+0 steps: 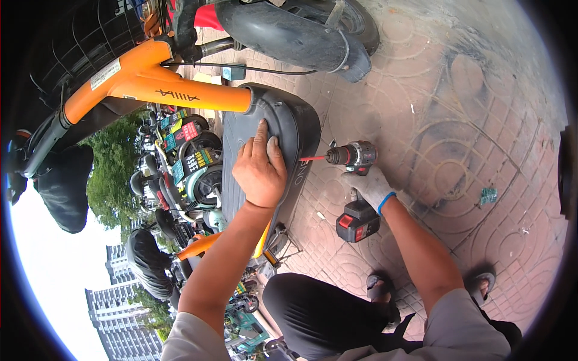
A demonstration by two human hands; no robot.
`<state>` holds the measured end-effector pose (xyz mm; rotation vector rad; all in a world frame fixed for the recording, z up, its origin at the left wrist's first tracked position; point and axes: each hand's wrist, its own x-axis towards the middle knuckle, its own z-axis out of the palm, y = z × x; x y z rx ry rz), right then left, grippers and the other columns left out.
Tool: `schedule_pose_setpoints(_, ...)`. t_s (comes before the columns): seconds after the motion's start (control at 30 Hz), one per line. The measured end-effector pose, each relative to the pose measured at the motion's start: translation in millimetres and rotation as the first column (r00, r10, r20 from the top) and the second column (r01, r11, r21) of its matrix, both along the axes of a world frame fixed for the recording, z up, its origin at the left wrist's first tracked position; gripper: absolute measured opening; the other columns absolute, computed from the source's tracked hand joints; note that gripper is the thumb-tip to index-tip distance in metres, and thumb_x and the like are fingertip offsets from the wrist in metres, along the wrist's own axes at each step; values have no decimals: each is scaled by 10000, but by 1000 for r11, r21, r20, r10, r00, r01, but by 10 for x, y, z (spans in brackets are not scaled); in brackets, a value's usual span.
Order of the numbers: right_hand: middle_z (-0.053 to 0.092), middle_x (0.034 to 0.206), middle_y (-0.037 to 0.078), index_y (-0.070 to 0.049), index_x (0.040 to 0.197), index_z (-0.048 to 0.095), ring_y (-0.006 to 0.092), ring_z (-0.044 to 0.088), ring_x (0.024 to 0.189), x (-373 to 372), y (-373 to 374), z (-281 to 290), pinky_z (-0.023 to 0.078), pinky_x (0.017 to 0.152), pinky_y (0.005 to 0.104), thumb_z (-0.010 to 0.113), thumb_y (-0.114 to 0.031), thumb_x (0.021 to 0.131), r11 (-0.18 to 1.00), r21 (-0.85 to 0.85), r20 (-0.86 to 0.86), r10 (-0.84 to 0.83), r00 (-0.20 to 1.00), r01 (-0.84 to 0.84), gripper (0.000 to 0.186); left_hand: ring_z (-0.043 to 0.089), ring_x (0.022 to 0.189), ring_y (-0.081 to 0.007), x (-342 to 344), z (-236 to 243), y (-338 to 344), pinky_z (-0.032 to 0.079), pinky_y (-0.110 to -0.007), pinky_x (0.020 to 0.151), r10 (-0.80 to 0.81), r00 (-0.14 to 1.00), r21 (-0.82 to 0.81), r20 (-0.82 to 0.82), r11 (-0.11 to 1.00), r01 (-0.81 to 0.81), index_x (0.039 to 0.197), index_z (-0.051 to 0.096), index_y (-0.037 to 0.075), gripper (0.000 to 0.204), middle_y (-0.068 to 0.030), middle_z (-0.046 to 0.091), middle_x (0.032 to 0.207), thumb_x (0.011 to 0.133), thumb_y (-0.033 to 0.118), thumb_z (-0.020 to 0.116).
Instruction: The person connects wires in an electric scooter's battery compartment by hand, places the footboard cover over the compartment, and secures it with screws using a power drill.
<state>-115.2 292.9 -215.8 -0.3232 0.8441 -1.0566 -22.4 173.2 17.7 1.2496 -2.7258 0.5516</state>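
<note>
An orange two-wheeler frame (156, 86) runs into a black plastic footboard cover (307, 124). My bare left hand (260, 171) rests on this cover, its index finger stretched out toward the orange tube and the thumb beside it. My right hand (368, 185), in a pale glove, grips the handle of a cordless drill (356, 155). From the drill's chuck a long red-shafted bit (313, 159) points left, its tip at the side wall of the cover; whether it sits in a screw cannot be made out. The black and red battery (357, 221) hangs below my grip.
A front wheel with black mudguard (289, 30) is at the top. Several parked two-wheelers (198, 162) line the left, before trees and tall buildings. My sandalled foot (380, 287) stands on reddish paving (445, 180). A green scrap (489, 195) lies at the right.
</note>
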Motion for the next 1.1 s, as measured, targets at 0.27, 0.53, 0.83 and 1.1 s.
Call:
schedule_pose_setpoints(0.27, 646, 690, 15, -98, 929, 687, 136, 605, 536, 61, 6, -33, 499, 517, 324, 828, -210, 859, 998, 63, 114, 5, 993, -12, 193, 639, 849, -401, 51, 106, 89, 546, -470, 757, 15, 1000, 91, 3, 996, -15, 1452, 574, -56, 746, -204, 649, 976, 932, 449, 750)
schedule_pose_setpoints(0.53, 662, 719, 6, -92, 994, 741, 132, 610, 565, -230, -129, -50, 500, 532, 334, 828, -275, 878, 1000, 17, -85, -23, 996, 24, 234, 617, 898, -420, 7, 27, 190, 544, -479, 802, 13, 990, 30, 140, 999, -17, 1470, 481, -169, 937, -242, 608, 1036, 863, 459, 820)
schedule_pose_setpoints(0.83, 626, 687, 20, -93, 837, 658, 156, 619, 537, -102, -104, -28, 518, 510, 342, 828, -267, 860, 999, 33, 85, 39, 996, -42, 245, 603, 894, -426, 102, 26, 158, 530, -477, 789, -73, 991, 71, 115, 995, 65, 1461, 492, -172, 835, -254, 601, 1049, 922, 404, 765)
schedule_pose_setpoints(1.1, 634, 679, 29, -77, 870, 658, 155, 619, 552, 53, -206, -98, 507, 509, 340, 792, -238, 894, 1000, -5, 30, -30, 999, 30, 211, 587, 895, -415, -8, 14, 134, 524, -476, 766, -46, 997, 32, 64, 999, 44, 1478, 506, -122, 793, -232, 590, 1030, 924, 381, 770)
